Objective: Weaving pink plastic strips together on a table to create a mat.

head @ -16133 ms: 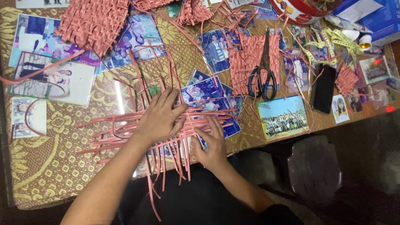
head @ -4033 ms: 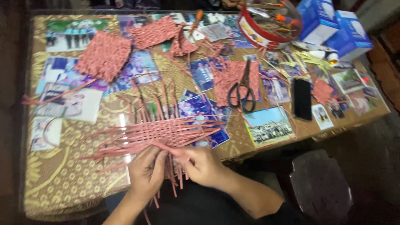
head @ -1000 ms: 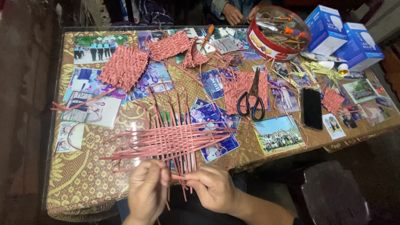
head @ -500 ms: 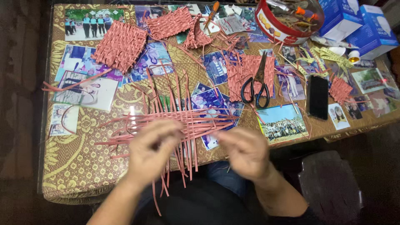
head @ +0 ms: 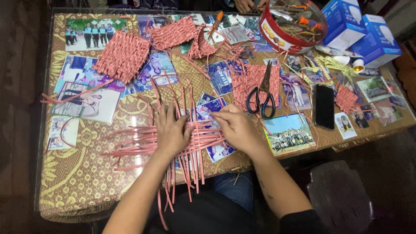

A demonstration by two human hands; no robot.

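Mid-weave here; left hand [head: 172, 132] lies flat, fingers spread, pinning the pink strip mat [head: 182, 141] at the counter's [head: 73, 182] near edge; right hand [head: 236, 125] pinches one strip; next move probably calls for threading it over-under while keeping the rest pinned.

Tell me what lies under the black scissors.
The black scissors rest on a flat woven pink strip mat, which lies on the glass-topped table. Whatever the mat covers beneath is hidden.

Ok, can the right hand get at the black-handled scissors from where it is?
Probably yes. The right hand rests on the pink woven strips, and the black-handled scissors lie just beyond it in the open, with nothing over them.
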